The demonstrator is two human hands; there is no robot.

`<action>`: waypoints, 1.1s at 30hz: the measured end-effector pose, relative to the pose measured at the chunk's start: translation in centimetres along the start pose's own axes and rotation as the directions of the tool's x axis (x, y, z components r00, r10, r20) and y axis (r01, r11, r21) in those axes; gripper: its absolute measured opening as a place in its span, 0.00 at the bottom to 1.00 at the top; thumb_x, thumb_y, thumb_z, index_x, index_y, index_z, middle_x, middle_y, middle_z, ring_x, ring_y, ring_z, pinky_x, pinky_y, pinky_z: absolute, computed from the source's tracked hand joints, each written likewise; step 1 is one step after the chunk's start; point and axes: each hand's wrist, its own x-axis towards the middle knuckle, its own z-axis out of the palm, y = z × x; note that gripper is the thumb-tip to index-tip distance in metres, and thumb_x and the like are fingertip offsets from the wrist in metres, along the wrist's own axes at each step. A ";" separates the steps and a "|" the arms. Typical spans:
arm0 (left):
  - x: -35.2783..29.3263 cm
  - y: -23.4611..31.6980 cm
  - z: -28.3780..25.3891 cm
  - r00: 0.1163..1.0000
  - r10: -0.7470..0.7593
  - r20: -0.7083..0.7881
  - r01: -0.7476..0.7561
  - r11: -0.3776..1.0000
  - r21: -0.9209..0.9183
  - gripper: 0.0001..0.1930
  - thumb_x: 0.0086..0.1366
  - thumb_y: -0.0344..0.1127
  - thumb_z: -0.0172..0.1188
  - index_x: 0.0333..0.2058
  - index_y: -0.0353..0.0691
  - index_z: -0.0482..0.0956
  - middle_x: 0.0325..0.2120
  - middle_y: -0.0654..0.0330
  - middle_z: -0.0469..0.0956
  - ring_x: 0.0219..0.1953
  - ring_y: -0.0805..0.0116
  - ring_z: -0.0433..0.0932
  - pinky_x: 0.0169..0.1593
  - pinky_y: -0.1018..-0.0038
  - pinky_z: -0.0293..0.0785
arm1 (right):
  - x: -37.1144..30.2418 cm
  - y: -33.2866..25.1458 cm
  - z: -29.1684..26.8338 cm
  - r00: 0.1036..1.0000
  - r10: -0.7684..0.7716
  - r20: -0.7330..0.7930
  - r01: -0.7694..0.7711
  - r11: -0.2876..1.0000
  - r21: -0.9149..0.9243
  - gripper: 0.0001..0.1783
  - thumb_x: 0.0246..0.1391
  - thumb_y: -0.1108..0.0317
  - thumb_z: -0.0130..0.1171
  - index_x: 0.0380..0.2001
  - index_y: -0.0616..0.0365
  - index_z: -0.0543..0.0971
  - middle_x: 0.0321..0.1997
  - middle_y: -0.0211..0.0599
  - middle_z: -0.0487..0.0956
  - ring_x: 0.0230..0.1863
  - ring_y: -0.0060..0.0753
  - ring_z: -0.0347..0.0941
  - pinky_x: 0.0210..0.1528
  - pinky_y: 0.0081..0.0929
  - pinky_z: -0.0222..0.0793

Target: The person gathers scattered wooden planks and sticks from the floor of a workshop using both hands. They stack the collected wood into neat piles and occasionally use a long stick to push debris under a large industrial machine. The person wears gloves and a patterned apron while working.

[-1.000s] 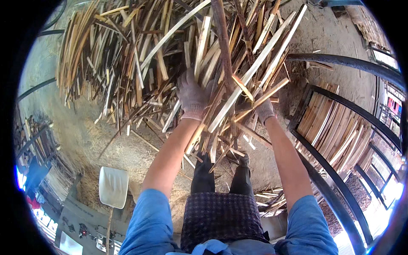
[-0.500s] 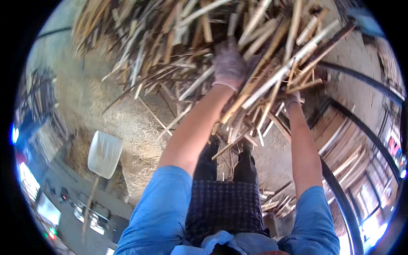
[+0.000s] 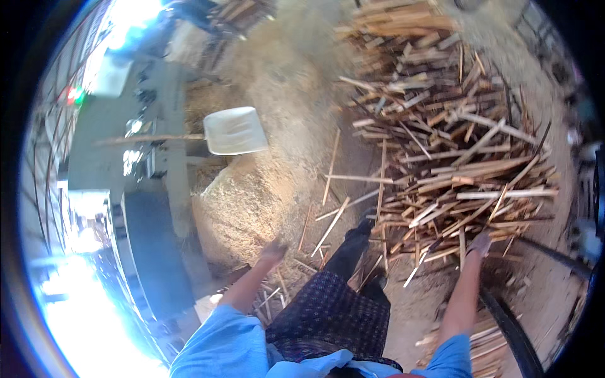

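Note:
My left hand [image 3: 274, 252], smeared by motion, hangs over the floor beside a heap of pale sawdust [image 3: 249, 198]. Its fingers cannot be made out, and no stick shows in it. At the near right edge of a big pile of thin wooden sticks [image 3: 466, 160], my right hand [image 3: 480, 244] in a pale glove is against the stick ends. How its fingers are bent is too small and blurred to tell. Several loose sticks [image 3: 331, 227] lie on the floor between the pile and my left hand.
A white scoop shovel [image 3: 236, 131] with a long wooden handle lies beyond the sawdust. A dark curved bar [image 3: 510, 331] runs past my right forearm. More sticks [image 3: 488, 343] lie at the lower right. Along the left stands a blue-grey flat-topped block [image 3: 157, 252].
My view has swung round to the left. My left hand has come off the stick pile toward the sawdust, while my right hand remains at the pile's edge.

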 end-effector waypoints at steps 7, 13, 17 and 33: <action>-20.6 -25.6 17.4 0.977 0.064 0.205 -0.026 0.983 -0.183 0.21 0.71 0.40 0.44 0.57 0.41 0.76 0.56 0.47 0.77 0.58 0.49 0.76 0.59 0.58 0.74 | -22.6 -5.9 -7.2 0.825 -0.558 0.093 0.559 0.829 0.011 0.40 0.69 0.45 0.48 0.70 0.67 0.59 0.73 0.57 0.61 0.71 0.56 0.60 0.70 0.41 0.59; -28.7 -20.1 21.6 0.935 0.180 0.306 -0.127 0.975 -0.184 0.20 0.69 0.37 0.46 0.56 0.40 0.76 0.55 0.46 0.77 0.57 0.48 0.77 0.59 0.59 0.74 | -29.8 5.8 -6.6 0.627 -0.470 0.621 0.593 0.805 0.010 0.35 0.64 0.51 0.57 0.66 0.63 0.66 0.62 0.58 0.75 0.61 0.61 0.72 0.58 0.44 0.69; -27.6 -15.2 18.6 0.919 0.321 0.229 -0.298 0.946 -0.127 0.20 0.68 0.36 0.47 0.55 0.39 0.77 0.55 0.45 0.77 0.56 0.47 0.77 0.60 0.60 0.74 | -22.2 24.9 -8.0 0.297 -0.566 0.769 0.944 0.050 -0.327 0.33 0.65 0.50 0.53 0.63 0.65 0.69 0.53 0.52 0.81 0.57 0.55 0.75 0.58 0.44 0.69; -26.1 -18.4 33.7 0.916 0.367 -0.160 -0.377 0.653 -0.657 0.24 0.74 0.43 0.41 0.65 0.43 0.69 0.66 0.50 0.66 0.68 0.54 0.65 0.71 0.65 0.59 | -28.5 24.4 -25.1 0.528 -0.241 0.814 0.796 0.475 -0.376 0.20 0.70 0.56 0.42 0.53 0.54 0.77 0.47 0.49 0.81 0.46 0.53 0.77 0.49 0.44 0.73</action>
